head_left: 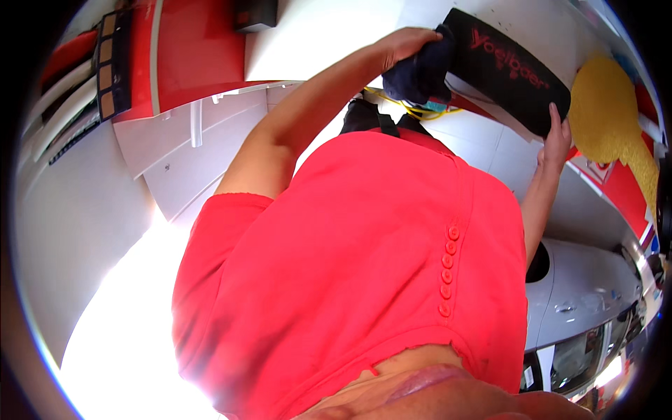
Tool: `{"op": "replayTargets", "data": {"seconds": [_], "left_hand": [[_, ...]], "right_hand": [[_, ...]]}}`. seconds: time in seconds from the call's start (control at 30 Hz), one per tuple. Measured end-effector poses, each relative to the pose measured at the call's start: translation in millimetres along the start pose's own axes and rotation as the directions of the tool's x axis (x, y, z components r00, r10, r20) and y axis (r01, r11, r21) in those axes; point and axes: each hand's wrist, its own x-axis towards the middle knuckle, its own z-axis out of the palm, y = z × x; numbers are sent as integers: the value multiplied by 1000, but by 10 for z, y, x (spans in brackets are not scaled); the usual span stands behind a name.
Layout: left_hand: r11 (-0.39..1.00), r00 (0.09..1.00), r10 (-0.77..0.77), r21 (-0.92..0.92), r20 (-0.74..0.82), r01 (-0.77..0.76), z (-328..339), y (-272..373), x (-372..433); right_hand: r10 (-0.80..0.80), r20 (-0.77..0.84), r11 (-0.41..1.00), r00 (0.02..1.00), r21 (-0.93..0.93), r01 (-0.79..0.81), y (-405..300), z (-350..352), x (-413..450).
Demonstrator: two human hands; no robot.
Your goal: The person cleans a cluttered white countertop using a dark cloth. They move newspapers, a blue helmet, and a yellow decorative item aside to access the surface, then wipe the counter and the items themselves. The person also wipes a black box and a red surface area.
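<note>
In my left hand [412,43] is a bunched dark navy cloth [420,73], touching the left end of a long black panel [509,68] with rounded corners and red lettering on its face. My right hand [557,137] grips the panel at its lower right end, with fingers over the edge. The panel slants down to the right. What it is made of cannot be told. Below the hands is my red buttoned shirt [357,236]. Dark trousers show beyond it.
A silver car [583,283] stands at the right. Near the panel is a glittery gold shape [604,110]. Yellow cord [433,114] lies beyond my waist. Upper left are a red panel [199,47], a dark box [255,16] and a dark strip with tan squares [113,63].
</note>
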Motion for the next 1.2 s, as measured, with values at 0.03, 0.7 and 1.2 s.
{"op": "replayTargets", "data": {"seconds": [0.03, 0.7, 1.2], "left_hand": [[996, 1000, -9, -92, 7, 9, -69, -43, -110], [996, 751, -15, -75, -661, -46, -1997, -850, -2264], [946, 974, 27, 321, -224, 48, -2690, -794, -2108]], "right_hand": [[-66, 28, 997, 997, -29, 67, -118, 68, -90], [-51, 783, 982, 620, -73, 173, -641, 3895, -182], [-271, 461, 865, 845, -269, 424, 143, 4588, -601]]}}
